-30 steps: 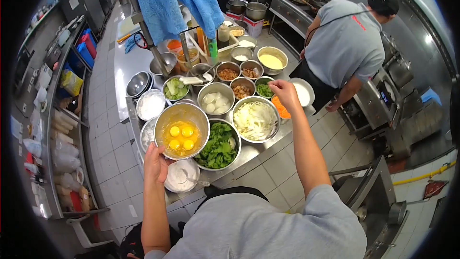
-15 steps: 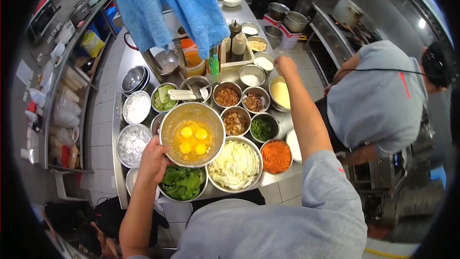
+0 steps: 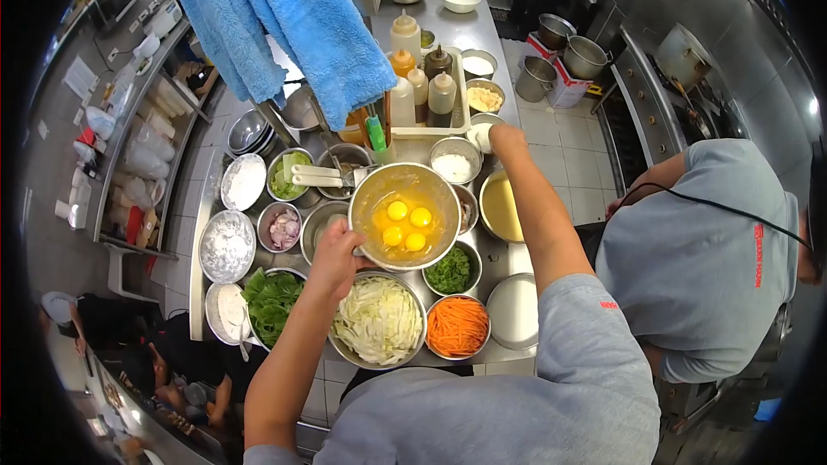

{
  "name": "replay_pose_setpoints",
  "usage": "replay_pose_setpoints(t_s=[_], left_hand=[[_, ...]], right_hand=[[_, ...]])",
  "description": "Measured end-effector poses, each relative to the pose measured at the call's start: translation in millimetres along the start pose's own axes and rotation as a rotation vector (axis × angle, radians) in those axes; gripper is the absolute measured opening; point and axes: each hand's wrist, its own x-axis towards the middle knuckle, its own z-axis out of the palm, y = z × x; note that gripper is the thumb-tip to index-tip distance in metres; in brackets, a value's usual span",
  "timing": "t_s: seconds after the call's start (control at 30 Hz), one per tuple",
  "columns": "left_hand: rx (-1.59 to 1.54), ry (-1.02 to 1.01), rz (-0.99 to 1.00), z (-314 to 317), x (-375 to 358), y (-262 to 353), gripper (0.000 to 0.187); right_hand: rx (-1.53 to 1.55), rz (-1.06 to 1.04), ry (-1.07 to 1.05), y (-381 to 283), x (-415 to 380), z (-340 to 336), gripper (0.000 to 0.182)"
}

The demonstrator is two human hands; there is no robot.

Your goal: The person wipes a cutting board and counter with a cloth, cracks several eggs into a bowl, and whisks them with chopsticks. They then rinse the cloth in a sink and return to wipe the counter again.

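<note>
Left of centre, my left hand [image 3: 334, 251] fingers clamped on the rim of the steel bowl [image 3: 405, 215], four yolks inside, frame centre; shredded cabbage [image 3: 379, 320] below; right hand [image 3: 506, 139] upper centre-right over a small white bowl [image 3: 481, 131], finger grip unclear; co-worker's grey shirt [image 3: 706, 258] at right

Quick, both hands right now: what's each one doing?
Left hand: closed on the rim of the egg bowl, holding it above the counter.
Right hand: reaching over the small bowls by the sauce bottles; fingers hidden, grip cannot be told.
</note>
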Motion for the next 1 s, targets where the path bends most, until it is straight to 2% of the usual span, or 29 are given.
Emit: replay_pose_setpoints(t_s=[0.17,0.23,0.27,0.33,0.47,0.53,0.7,0.77,0.8,0.87,0.93,1.0], left_hand=[[0.044,0.026,0.049,28,28,-19,0.012],[0.014,0.037,0.045,36,36,-20,0.012],[-0.003,0.039,0.043,38,40,-21,0.011],[-0.035,0.068,0.045,42,49,-25,0.011],[0.003,0.061,0.024,52,61,-28,0.01],[-0.007,0.084,0.015,55,64,-29,0.009],[-0.022,0.096,0.01,53,68,-31,0.009],[-0.021,0.094,0.006,55,73,-32,0.01],[-0.024,0.09,0.017,55,75,-33,0.01],[-0.028,0.077,0.031,56,80,-36,0.011],[-0.028,0.092,0.015,56,80,-34,0.011],[-0.038,0.105,0.012,58,80,-32,0.009]], right_hand=[[0.073,-0.1,0.055,7,2,-9,0.017],[0.603,-0.257,0.014,4,-10,-48,0.016],[0.592,-0.275,0.004,-2,-19,-65,0.016],[0.91,-0.494,0.027,-16,-48,-94,0.016],[0.698,-0.638,0.052,-50,-105,-148,0.015],[0.518,-0.723,0.225,-58,-120,-161,0.012],[0.59,-0.765,0.123,-59,-127,-173,0.019],[0.505,-0.894,0.032,-56,-111,-151,0.022],[0.502,-0.884,0.038,-51,-96,-144,0.022],[0.751,-0.85,0.186,-33,-48,-133,0.021],[0.758,-0.443,0.233,-7,11,-115,0.017],[0.54,-0.169,0.263,13,70,-81,0.016]])
